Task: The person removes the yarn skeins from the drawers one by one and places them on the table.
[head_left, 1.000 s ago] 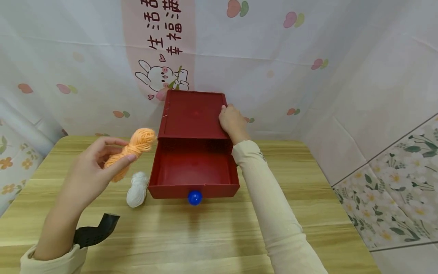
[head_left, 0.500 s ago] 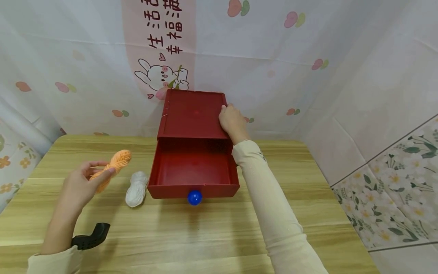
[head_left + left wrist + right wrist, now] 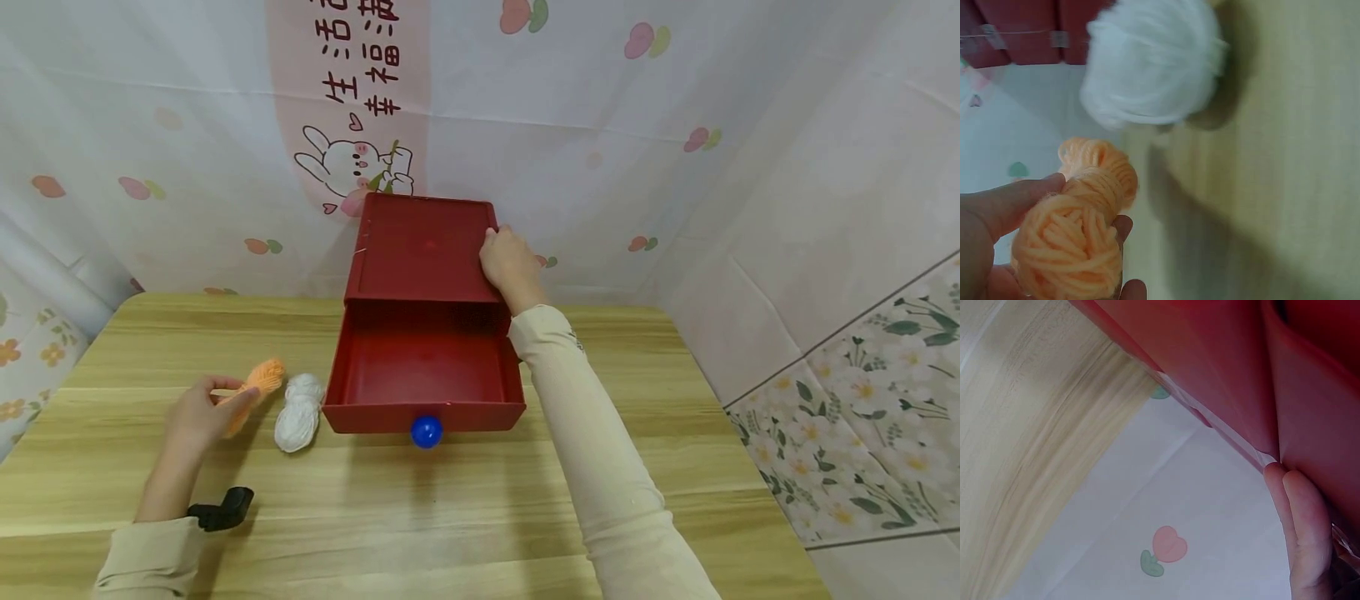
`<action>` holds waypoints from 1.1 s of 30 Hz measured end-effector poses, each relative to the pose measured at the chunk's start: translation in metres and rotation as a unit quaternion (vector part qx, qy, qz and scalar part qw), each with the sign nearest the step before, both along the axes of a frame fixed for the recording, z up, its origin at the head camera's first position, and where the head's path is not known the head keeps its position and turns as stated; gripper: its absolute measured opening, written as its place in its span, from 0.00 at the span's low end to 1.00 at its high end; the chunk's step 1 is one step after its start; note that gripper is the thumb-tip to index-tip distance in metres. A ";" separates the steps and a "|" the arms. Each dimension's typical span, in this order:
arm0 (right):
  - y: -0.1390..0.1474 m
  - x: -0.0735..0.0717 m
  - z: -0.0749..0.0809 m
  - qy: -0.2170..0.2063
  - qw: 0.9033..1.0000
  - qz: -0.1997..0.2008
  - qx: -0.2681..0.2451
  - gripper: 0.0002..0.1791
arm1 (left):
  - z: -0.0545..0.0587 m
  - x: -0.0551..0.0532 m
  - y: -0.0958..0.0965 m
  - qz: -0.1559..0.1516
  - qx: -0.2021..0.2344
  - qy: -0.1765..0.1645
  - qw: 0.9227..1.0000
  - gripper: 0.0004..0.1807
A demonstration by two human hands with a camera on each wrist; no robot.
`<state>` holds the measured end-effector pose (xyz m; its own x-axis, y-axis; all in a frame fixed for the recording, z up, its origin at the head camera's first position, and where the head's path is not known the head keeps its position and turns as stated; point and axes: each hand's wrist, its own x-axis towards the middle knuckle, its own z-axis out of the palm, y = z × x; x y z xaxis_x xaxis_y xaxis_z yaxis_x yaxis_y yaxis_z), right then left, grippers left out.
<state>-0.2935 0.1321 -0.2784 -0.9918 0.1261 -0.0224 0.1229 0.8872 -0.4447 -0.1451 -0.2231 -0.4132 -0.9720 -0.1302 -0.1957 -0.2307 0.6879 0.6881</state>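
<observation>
My left hand (image 3: 206, 412) pinches an orange skein of yarn (image 3: 1072, 250) between thumb and fingers, low over the left part of the table. Beside it lies a white skein of yarn (image 3: 298, 414), tied at its middle. A red drawer box (image 3: 427, 250) stands at the centre back, its drawer (image 3: 423, 417) pulled out with nothing inside and a blue round knob (image 3: 426, 432) on the front. My right hand (image 3: 513, 267) grips the box's right edge near the top; in the right wrist view its fingers (image 3: 1307, 519) lie against the red side wall.
A wooden table (image 3: 465, 533) carries everything. Behind it hangs a white curtain (image 3: 585, 167) with a rabbit print and writing. A tiled wall (image 3: 862, 417) rises on the right. A black curved device (image 3: 225, 510) is worn at my left wrist.
My left hand has carried the orange skein left, away from the drawer, and down beside the white skein. The right hand keeps its place on the box.
</observation>
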 end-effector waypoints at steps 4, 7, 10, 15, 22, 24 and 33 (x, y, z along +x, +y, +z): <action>0.000 0.000 0.000 -0.002 1.000 0.004 -0.001 0.27 | -0.008 -0.001 0.001 -0.008 -0.007 -0.018 1.000 0.32; 0.000 -0.001 0.000 -0.003 1.000 0.004 0.002 0.27 | -0.012 -0.002 0.003 -0.016 -0.019 -0.021 0.999 0.30; 0.000 -0.002 0.000 -0.001 1.000 0.001 0.011 0.28 | -0.014 -0.003 0.004 -0.027 -0.038 -0.012 0.999 0.27; 0.000 -0.003 0.001 -0.003 1.000 -0.004 0.016 0.28 | -0.016 -0.005 0.010 -0.039 -0.073 0.001 0.997 0.25; -0.001 -0.002 0.000 -0.003 1.000 -0.005 0.008 0.28 | -0.016 -0.005 0.014 -0.040 -0.076 -0.005 0.996 0.26; 0.000 -0.002 0.000 -0.002 1.000 -0.004 0.007 0.27 | -0.014 -0.005 0.014 -0.044 -0.074 -0.009 0.996 0.27; 0.000 -0.003 -0.001 -0.003 1.000 -0.006 0.009 0.27 | -0.004 -0.004 0.009 -0.073 -0.058 -0.051 0.994 0.33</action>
